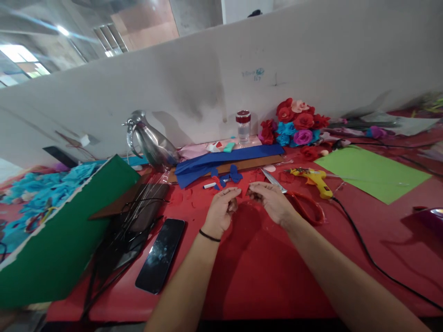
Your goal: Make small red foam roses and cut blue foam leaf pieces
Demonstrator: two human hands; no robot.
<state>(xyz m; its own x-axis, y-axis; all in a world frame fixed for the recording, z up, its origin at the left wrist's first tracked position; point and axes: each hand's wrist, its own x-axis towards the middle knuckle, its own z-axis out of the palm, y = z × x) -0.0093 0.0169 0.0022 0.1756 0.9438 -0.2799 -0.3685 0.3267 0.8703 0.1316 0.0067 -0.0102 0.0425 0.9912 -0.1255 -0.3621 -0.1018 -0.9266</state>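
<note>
Both hands are close together above the red table [249, 286], with a small gap between their fingertips. My left hand [222, 207] is closed, thumb and fingers pinched at a small red piece [244, 189] that blends with the table. My right hand [268, 199] is closed too, its fingertips at the other side of that red piece. Just beyond them are blue petal-shaped pieces [236, 174] and a white marker [209, 186]. Beside my right hand lie scissors with red handles [308, 208].
A yellow glue gun [316, 180] with a black cord and a green sheet [374, 173] are at right. Behind are paper flowers [302, 121], a jar [243, 127], blue paper [194, 168] and a steel jug [152, 143]. A phone [161, 256] and green box [65, 244] are left.
</note>
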